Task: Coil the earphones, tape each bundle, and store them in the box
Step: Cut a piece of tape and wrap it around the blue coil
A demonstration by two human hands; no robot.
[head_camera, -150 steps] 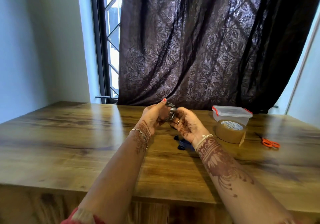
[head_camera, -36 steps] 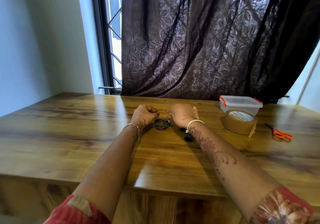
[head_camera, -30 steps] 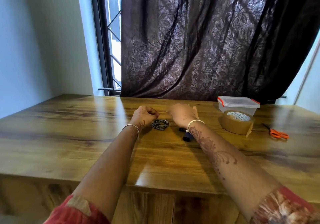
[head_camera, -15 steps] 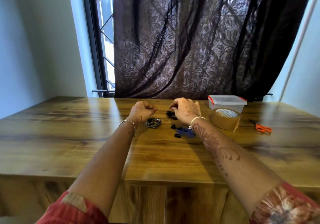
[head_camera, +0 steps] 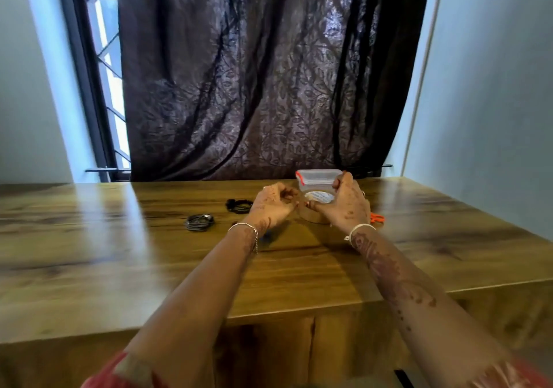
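Earphones in a grey coil (head_camera: 199, 222) lie flat on the wooden desk (head_camera: 89, 268), left of both hands, the oval bundle's long axis running left to right across the wood. A second, black set of earphones (head_camera: 238, 205) sits just behind and to the right of it, looser, also stretched left to right, near the left wrist. The grey coil lies well away from every edge, with a wide span of desk surface to its left and on its near side. Further right, the right grip (head_camera: 344, 205) is wrapped over the brown tape roll (head_camera: 315, 209), thumb at its near side and fingers over the top, grasping it. The left grip (head_camera: 273, 205) has its fingers curled, their tips at the roll's left rim; whether they pinch the tape's end cannot be told. The clear box (head_camera: 317, 178) with red clips stands lidded just behind the roll, close to the desk's far edge and the dark curtain (head_camera: 239, 88). Orange scissors (head_camera: 377, 217) peek out just right of the right wrist.
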